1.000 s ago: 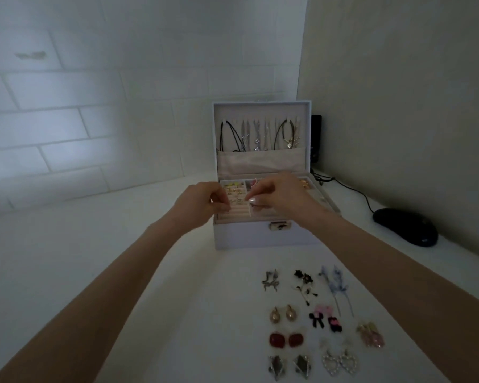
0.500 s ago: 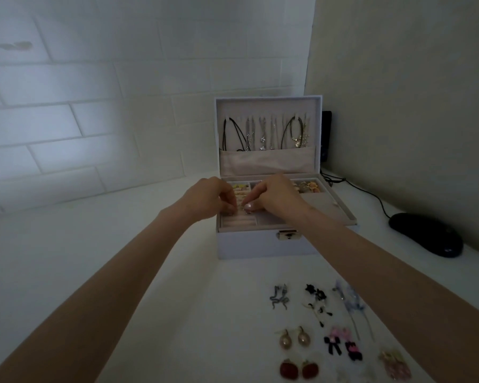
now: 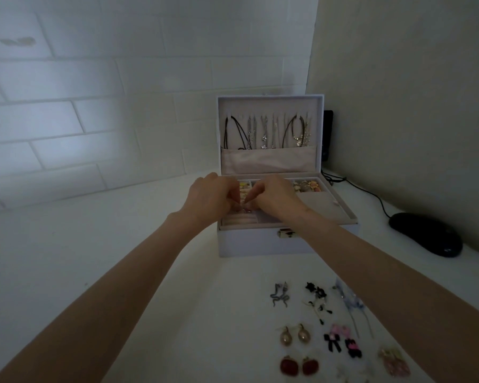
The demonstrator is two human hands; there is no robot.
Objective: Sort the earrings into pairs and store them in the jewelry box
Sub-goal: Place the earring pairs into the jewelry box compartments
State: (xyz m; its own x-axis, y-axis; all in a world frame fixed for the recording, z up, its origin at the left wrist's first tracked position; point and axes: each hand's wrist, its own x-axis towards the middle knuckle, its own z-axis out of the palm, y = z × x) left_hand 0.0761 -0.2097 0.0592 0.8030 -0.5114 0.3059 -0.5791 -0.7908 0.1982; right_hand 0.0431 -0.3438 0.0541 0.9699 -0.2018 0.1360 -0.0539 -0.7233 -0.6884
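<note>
The white jewelry box (image 3: 260, 246) stands open at the back of the table, with necklaces hanging in its lid (image 3: 268, 106). My left hand (image 3: 208, 200) and my right hand (image 3: 274, 197) meet over the left part of its tray. Their fingertips pinch a small pinkish earring (image 3: 245, 210) just above the ring rolls. On the table in front lie paired earrings: a snake pair (image 3: 280, 295), a black flower pair (image 3: 317, 295), a long blue pair (image 3: 349, 302), a pearl pair (image 3: 293, 335), a pink and black bow pair (image 3: 342, 341), a red pair (image 3: 299, 366) and a pink pair (image 3: 393, 360).
A black mouse (image 3: 426, 236) lies right of the box, and its cable (image 3: 371, 194) runs back to a black device (image 3: 328, 134) in the corner. A tiled wall stands behind and a plain wall closes the right side. Colourful earrings (image 3: 306, 186) fill a rear tray compartment.
Both hands have drawn closer together and lower over the front left of the tray. The view has shifted, so the box and the earrings sit further right and lower.
</note>
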